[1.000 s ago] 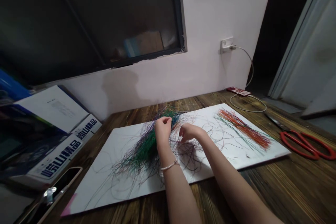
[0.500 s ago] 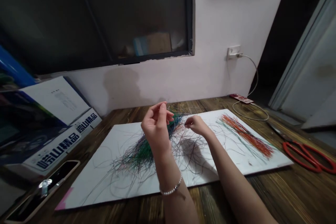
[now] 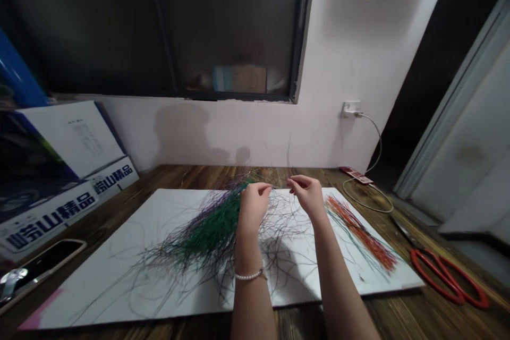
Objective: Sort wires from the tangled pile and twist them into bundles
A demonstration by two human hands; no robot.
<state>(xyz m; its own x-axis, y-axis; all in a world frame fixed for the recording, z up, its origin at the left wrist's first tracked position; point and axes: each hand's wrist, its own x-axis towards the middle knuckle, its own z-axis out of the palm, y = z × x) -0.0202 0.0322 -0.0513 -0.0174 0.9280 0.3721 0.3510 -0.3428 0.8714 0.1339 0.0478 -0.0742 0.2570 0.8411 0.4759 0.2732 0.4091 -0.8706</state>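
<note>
Over the right edge of a big tangled pile of green and purple wires point(image 3: 211, 223) is my left hand point(image 3: 255, 202), its thumb and fingertips pinched together; what they hold is too fine to make out. My right hand point(image 3: 306, 191) is closed in a pinch on thin wires point(image 3: 289, 156) that stick up above its fingertips. The two hands are a short gap apart. Beneath them lies a white board point(image 3: 139, 223). A bundle of orange and red wires point(image 3: 362, 234), with some green ones, rests on the board's right part.
Red-handled scissors point(image 3: 446, 276) lie right of the board. A phone point(image 3: 43, 271) is at the left, near boxes point(image 3: 71, 207). A cable point(image 3: 378, 143) runs from the wall socket point(image 3: 350, 110) to a red and white item point(image 3: 356, 175) on the wooden table point(image 3: 175, 175).
The view has tilted up, bringing a clock into sight. My left hand has turned over and lowered, its fingers now pinched. Thin wires now rise from my right hand.
</note>
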